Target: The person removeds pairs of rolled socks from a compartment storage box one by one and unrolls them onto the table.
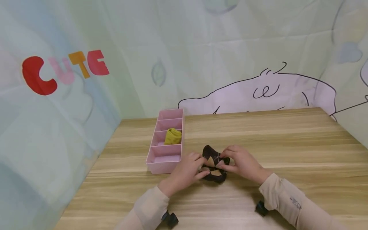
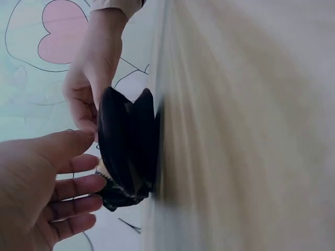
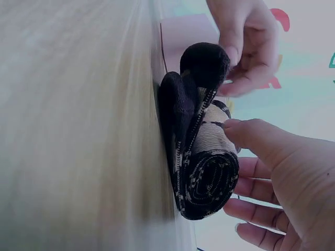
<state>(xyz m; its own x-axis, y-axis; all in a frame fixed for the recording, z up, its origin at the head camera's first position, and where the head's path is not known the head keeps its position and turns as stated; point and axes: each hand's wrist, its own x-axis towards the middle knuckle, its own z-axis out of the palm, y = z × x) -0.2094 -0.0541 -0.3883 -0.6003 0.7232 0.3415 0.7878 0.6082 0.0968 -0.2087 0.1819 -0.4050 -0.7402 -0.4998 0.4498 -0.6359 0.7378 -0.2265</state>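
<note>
A pair of black argyle socks with tan and grey diamonds lies on the wooden table. One part of it is wound into a thick roll; dark flat ends stretch out from the roll. My left hand holds its left side, thumb nearer me and index finger at the roll. On the right, my right hand grips the roll between thumb and fingers. Seen from the right wrist, the right thumb presses on the knit. The dark sock ends stand up from the table in the left wrist view.
Left of the hands stands a pink divided box with a row of compartments. A rolled mustard-yellow sock sits in one of them. Behind the table hangs a printed cloth backdrop with coloured letters and line drawings.
</note>
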